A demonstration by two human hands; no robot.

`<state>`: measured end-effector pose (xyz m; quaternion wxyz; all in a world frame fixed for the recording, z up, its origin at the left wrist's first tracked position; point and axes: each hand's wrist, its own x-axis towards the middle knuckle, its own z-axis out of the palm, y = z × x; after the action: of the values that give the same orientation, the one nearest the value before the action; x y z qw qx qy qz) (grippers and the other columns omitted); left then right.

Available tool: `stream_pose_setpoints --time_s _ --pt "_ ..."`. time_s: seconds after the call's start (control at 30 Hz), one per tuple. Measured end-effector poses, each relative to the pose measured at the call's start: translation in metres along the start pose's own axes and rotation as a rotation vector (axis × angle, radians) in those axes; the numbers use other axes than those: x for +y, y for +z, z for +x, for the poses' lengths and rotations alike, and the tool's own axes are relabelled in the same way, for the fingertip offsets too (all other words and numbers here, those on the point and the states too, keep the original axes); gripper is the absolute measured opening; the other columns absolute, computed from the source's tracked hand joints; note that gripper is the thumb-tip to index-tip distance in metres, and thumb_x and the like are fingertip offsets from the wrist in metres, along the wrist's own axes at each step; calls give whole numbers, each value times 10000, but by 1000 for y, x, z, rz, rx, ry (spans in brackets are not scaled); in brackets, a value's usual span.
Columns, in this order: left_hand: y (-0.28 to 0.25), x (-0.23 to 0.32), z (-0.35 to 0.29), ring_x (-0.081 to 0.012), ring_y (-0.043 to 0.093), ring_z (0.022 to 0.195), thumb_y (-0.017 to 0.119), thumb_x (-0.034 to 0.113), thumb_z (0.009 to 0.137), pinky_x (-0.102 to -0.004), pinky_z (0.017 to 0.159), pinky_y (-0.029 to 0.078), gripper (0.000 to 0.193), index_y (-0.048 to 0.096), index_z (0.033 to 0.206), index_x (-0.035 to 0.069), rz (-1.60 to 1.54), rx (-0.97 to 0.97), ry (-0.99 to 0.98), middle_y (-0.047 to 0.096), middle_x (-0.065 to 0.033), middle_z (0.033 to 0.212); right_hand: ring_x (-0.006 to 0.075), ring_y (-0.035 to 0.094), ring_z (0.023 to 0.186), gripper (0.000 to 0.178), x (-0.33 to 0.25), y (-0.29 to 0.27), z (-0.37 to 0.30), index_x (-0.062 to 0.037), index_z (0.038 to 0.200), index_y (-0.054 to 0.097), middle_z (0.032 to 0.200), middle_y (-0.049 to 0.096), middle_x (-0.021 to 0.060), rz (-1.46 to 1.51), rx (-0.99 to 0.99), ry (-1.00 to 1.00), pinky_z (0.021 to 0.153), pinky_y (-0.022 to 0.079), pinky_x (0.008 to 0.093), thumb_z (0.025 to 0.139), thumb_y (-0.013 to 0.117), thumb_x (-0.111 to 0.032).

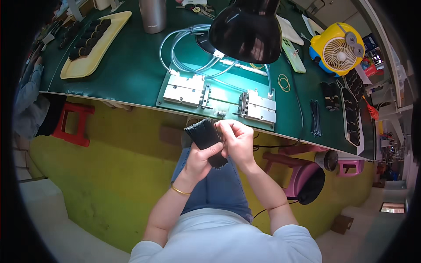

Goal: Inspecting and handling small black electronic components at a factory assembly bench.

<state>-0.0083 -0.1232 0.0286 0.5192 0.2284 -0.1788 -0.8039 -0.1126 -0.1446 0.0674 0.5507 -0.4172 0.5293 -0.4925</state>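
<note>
Over my lap, just off the table's front edge, a flat bundle of thin black strands (204,133) is gripped in my left hand (198,163). Its upper end looks frayed and lighter, and my left thumb presses across its front. Fingers of my right hand (237,141) are pinched together at the bundle's right edge; what they hold there is too small to make out. Beyond my hands a metal fixture with two silver blocks, a left block (183,91) and a right block (259,108), sits on a plate at the table edge, with clear tubes attached.
A black lamp (245,33) shines over the fixture. On the green table (127,65) stand a yellow tray (98,52) of black bundles, a steel tumbler (153,16), a yellow fan (337,49) and a phone (293,55). More black bundles (351,116) lie right. Stools (74,125) stand below.
</note>
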Motion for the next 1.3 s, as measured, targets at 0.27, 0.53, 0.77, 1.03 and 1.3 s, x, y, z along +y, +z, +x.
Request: stream_pose_setpoints --time_s 0.27,0.53,0.77,1.03,1.3 --pt "-2 4 2 -135 543 667 544 -5 781 -257 618 457 181 497 955 8 8 -12 16 533 -56 774 19 398 339 192 -1 4 5 11 821 614 505 502 -8 38 20 4 306 281 169 871 508 -141" --pt "-1 9 4 -131 544 667 548 -15 778 -256 617 461 271 486 1041 3 11 -1 20 530 -48 790 26 397 330 199 -1 8 7 15 801 613 491 491 -5 69 46 13 301 277 174 869 506 -138" --pt "-1 8 4 -131 545 659 555 -19 773 -258 614 462 314 478 1075 5 -1 6 10 528 -43 798 30 391 320 208 -1 9 8 20 775 610 484 489 -2 86 60 19 294 270 176 865 513 -141" --pt "2 12 3 -136 550 639 561 -19 766 -262 604 463 280 493 1036 6 30 12 0 539 -47 769 32 390 315 237 0 7 8 25 732 596 480 489 0 84 63 33 282 263 179 855 538 -168" --pt "4 15 -4 -142 557 641 559 -29 759 -263 599 469 230 519 983 7 40 23 7 544 -46 767 29 397 325 226 -4 11 1 17 761 606 507 494 -3 30 12 -41 290 270 175 860 535 -173"
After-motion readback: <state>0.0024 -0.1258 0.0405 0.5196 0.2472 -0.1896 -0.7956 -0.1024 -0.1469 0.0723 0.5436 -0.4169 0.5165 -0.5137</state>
